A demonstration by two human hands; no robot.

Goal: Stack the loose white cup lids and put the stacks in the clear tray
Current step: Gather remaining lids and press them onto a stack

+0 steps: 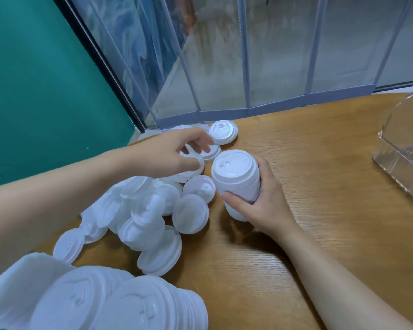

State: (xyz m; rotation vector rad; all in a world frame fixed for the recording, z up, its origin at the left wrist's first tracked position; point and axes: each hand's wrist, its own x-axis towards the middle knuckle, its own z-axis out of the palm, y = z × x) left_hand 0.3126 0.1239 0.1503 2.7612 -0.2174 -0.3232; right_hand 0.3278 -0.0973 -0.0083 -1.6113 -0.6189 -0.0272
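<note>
— Any words to read? Where is the stack of lids [236,179]?
— No words seen. Standing on the desk [320,186], gripped by the right hand [265,201].
— And the left hand [174,153]?
— Over the loose lids [153,215], fingers curled, pinching one lid [209,152].

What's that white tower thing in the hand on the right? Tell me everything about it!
It is a stack of lids, white cup lids nested one inside another, looking like thin plastic. The top lid shows a raised round rim and a small sip tab. The stack tilts a little, its bottom on the wooden table. The right hand grips it, thumb in front, fingers behind. Loose lids lie just beside it.
</note>
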